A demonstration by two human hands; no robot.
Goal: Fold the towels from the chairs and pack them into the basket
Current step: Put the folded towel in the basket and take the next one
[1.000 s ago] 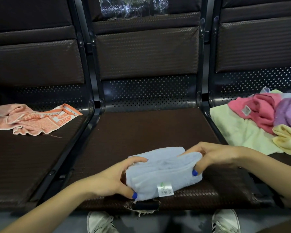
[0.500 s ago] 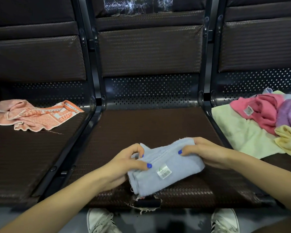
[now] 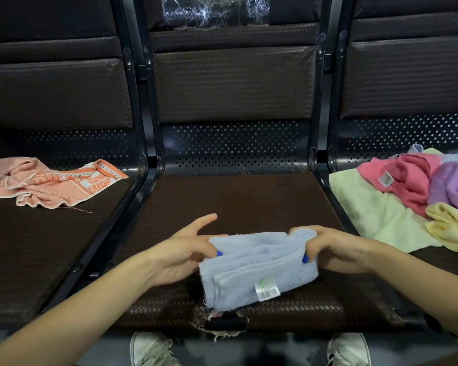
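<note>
Both hands have shifted to the ends of the folded light blue towel (image 3: 259,268), now level above the middle chair seat (image 3: 236,199). Left hand (image 3: 180,254) pinches its left end, forefinger extended; right hand (image 3: 331,249) grips the right end. Farther off, an orange patterned towel (image 3: 50,182) lies on the left seat, with coloured towels (image 3: 418,191) heaped on the right.

Blue towel turned flat between two hands

Half a second ago the folded light blue terry towel (image 3: 259,268) lay slanted, with the left hand (image 3: 181,256) curled over its left end. Now it sits level, and its white tag (image 3: 267,288) has dropped to the near edge, below the thumbs. The left hand's forefinger now points out past the towel. The right hand (image 3: 333,249) has slid to pinch the right end.
</note>
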